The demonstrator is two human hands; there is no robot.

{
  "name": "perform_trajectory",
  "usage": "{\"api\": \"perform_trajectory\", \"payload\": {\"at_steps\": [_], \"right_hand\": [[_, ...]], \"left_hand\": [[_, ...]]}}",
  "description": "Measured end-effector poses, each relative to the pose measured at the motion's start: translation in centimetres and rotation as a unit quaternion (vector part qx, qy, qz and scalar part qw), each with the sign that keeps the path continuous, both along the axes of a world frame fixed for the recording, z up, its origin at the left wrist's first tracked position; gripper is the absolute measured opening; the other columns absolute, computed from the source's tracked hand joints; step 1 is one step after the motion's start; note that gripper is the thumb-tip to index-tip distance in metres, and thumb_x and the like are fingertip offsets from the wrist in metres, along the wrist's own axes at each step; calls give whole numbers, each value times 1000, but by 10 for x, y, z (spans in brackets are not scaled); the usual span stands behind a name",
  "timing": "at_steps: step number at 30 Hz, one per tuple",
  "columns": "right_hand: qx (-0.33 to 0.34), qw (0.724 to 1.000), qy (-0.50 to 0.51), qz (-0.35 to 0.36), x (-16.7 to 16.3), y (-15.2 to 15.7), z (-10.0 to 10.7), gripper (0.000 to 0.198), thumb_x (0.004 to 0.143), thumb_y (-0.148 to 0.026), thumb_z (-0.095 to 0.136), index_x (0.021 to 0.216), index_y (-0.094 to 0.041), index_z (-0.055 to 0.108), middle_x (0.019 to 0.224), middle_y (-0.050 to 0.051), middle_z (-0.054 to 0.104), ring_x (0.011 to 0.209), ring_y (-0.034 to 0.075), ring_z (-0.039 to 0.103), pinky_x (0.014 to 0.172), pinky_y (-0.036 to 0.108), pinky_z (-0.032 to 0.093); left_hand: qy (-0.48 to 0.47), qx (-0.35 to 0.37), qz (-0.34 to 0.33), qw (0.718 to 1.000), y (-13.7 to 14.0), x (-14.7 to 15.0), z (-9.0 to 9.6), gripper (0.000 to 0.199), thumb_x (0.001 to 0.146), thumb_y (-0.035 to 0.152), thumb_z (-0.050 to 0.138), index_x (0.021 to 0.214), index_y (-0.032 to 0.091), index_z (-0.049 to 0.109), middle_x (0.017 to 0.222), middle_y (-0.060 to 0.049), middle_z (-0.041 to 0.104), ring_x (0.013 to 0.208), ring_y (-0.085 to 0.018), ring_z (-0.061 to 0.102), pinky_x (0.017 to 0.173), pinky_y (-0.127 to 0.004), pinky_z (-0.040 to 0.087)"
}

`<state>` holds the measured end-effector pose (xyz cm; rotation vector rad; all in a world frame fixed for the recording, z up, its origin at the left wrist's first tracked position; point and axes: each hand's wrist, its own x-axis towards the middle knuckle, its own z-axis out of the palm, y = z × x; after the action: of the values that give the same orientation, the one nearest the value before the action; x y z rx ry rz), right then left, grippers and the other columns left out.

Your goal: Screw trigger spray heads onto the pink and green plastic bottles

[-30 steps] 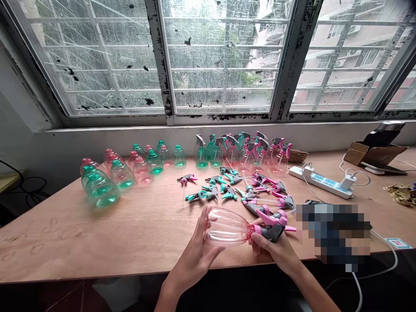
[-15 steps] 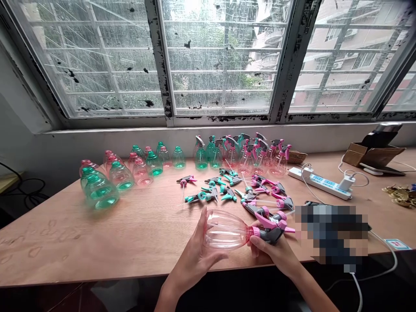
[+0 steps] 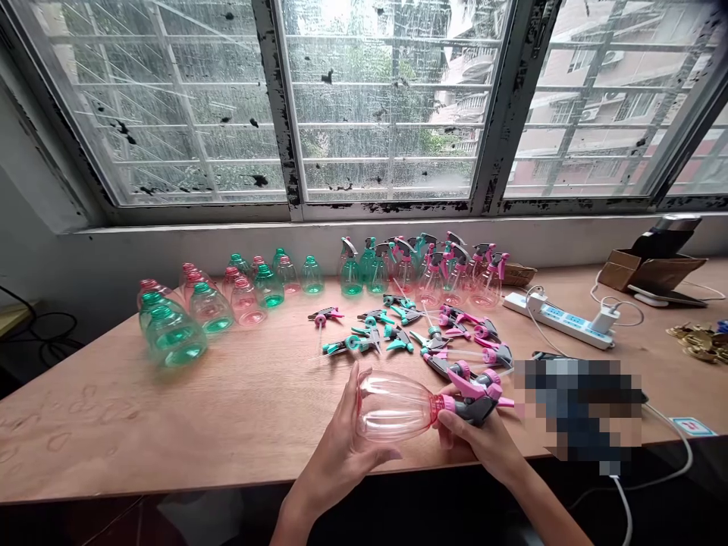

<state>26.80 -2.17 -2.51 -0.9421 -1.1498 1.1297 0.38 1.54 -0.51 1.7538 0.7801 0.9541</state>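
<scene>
A clear pink spray bottle [image 3: 392, 407] lies on its side in the air above the table's front edge, its base to the left. My left hand [image 3: 353, 436] is wrapped round the base end. At the neck, my right hand [image 3: 469, 434] pinches the pink collar of the grey and pink spray head [image 3: 476, 406]. The head sits against the bottle's mouth; how tightly it is screwed on I cannot tell. Beyond my hands, several loose spray heads [image 3: 400, 339], some teal and some pink, lie scattered with their tubes.
Several headless pink and green bottles [image 3: 176, 334] stand at the left. Bottles with spray heads [image 3: 405, 269] stand in a group by the wall. On the right are a white power strip [image 3: 560, 318], a blurred-out dark object [image 3: 585, 409] with a cable, and a cardboard box [image 3: 619, 269].
The bottle has turned slightly about its length between my hands and its base end sits a touch lower. Both hands keep nearly the same place and hold.
</scene>
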Motion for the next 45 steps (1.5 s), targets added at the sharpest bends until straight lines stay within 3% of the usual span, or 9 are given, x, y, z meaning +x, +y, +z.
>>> {"api": "perform_trajectory", "payload": {"at_steps": [5, 8, 15, 23, 28, 31, 38, 41, 45], "right_hand": [[6, 1000, -3, 5, 1, 2, -1, 41, 88, -56, 84, 100, -21, 68, 61, 0, 72, 49, 18, 64, 52, 30, 53], [5, 1000, 7, 12, 2, 4, 0, 40, 89, -56, 84, 101, -22, 66, 70, 2, 76, 48, 17, 66, 49, 29, 53], [-1, 1000, 19, 4, -2, -1, 3, 42, 86, -54, 88, 103, -20, 71, 64, 1, 73, 52, 16, 65, 55, 29, 55], [-6, 1000, 5, 20, 5, 5, -5, 43, 87, -57, 85, 103, -21, 69, 71, 4, 76, 48, 15, 63, 47, 27, 51], [-14, 1000, -2, -8, -1, -1, -2, 41, 86, -55, 87, 100, -19, 73, 63, 0, 68, 47, 12, 54, 46, 25, 47], [-19, 1000, -6, -4, -3, -2, 0, 41, 85, -56, 88, 94, -18, 74, 55, -3, 59, 48, 12, 53, 48, 25, 47], [-12, 1000, 16, -5, -1, 0, 1, 43, 85, -56, 87, 103, -21, 70, 72, 3, 74, 49, 12, 57, 49, 26, 48], [-20, 999, -24, -9, 0, 0, -1, 44, 84, -58, 87, 99, -19, 73, 62, 0, 68, 48, 12, 54, 48, 25, 45], [-25, 999, -44, -9, 0, 0, -4, 44, 84, -58, 87, 96, -17, 75, 56, -1, 64, 47, 13, 54, 47, 24, 42]], "left_hand": [[7, 22, 11, 1000, 0, 0, 3, 107, 92, 43, 83, 173, 36, 14, 180, -11, 22, 167, -36, 20, 135, -53, 20], [37, 68, 7, 997, 1, 0, 0, 98, 100, 41, 72, 172, 45, 5, 183, -6, 7, 168, -35, 15, 135, -56, 19], [10, -18, -6, 1000, -3, 2, 4, 119, 91, 45, 83, 172, 39, -3, 183, -11, 9, 165, -38, 24, 134, -56, 24], [35, 58, 6, 998, 1, 1, -4, 85, 108, 42, 57, 169, 54, -1, 184, -2, 7, 161, -33, 35, 131, -55, 31], [10, 10, 0, 1000, -3, 3, 6, 113, 91, 47, 82, 172, 45, 3, 183, -7, 8, 158, -37, 35, 130, -53, 35], [5, -9, 1, 1000, -5, 3, 10, 110, 92, 47, 81, 172, 40, 7, 181, -9, 14, 155, -36, 40, 129, -52, 36], [26, 34, -11, 999, 1, 0, -5, 96, 103, 43, 67, 169, 53, -1, 180, -6, 16, 146, -33, 50, 124, -55, 41], [18, 32, 0, 999, 0, 1, -1, 112, 92, 45, 82, 170, 50, 3, 181, -6, 12, 152, -36, 42, 127, -54, 38], [10, 28, -1, 1000, -1, 2, 5, 105, 94, 43, 81, 170, 47, 10, 181, -6, 8, 160, -37, 31, 128, -52, 37]]}}
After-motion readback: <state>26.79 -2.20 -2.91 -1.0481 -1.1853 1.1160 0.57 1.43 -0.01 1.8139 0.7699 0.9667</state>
